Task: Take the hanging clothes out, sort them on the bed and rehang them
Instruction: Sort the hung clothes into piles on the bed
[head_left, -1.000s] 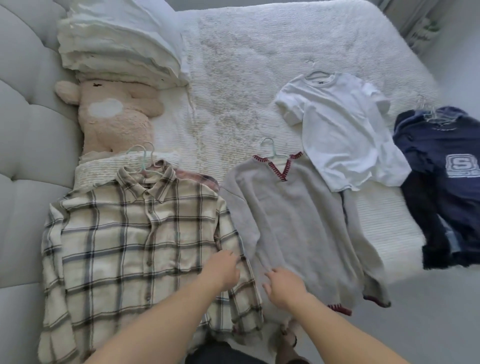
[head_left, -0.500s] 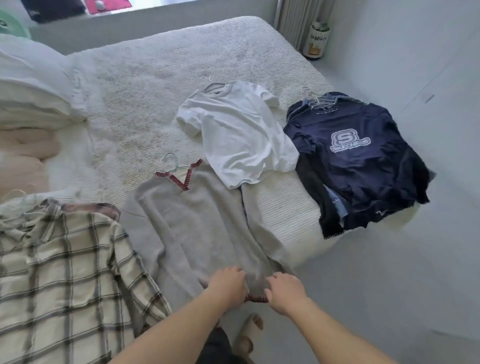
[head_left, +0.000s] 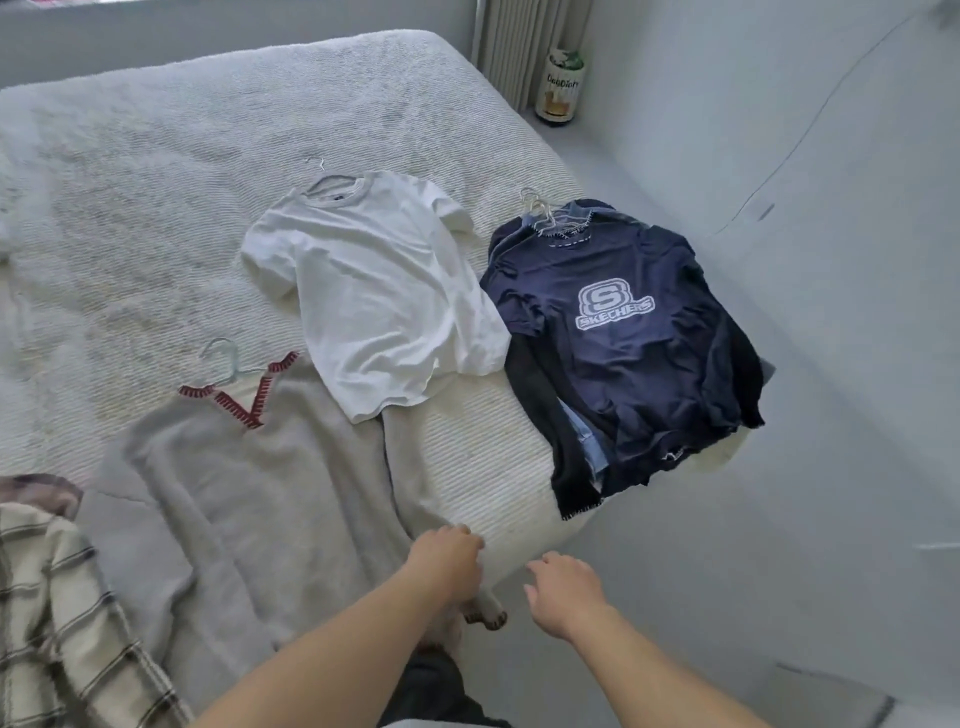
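Grey knit was under my left hand (head_left: 445, 564): its fingers were curled down onto the right sleeve of the grey sweater with red stitched V-neck (head_left: 270, 499), near the bed's front edge, though I could not tell whether they pinched the cloth or only pressed it. The red-trimmed cuff hung off the edge just below that hand. My right hand (head_left: 563, 590) hovered just beside it, over the bed's corner, fingers loosely bent and a little spread, holding nothing.

The sweater lay flat and face up on the white textured bedspread (head_left: 130, 208), with a pale translucent hanger (head_left: 228, 364) sticking out of its collar. To its left, at the frame's edge, lay the cream plaid flannel shirt with dark stripes (head_left: 57, 623), only partly in view.

Beyond the sweater, the plain white short-sleeved T-shirt (head_left: 374, 296) lay flat on a hanger, its hem overlapping the sweater's right shoulder. To the right of it, at the bed's corner, sat a stack of dark clothes topped by a navy T-shirt with a white Skechers logo (head_left: 613, 332); several wire hangers (head_left: 540, 210) bunched at the collars, and the lower layers draped over the bed's edge.

On the floor by the ribbed white radiator (head_left: 514, 47) stood a white bottle with a yellow label (head_left: 563, 85).
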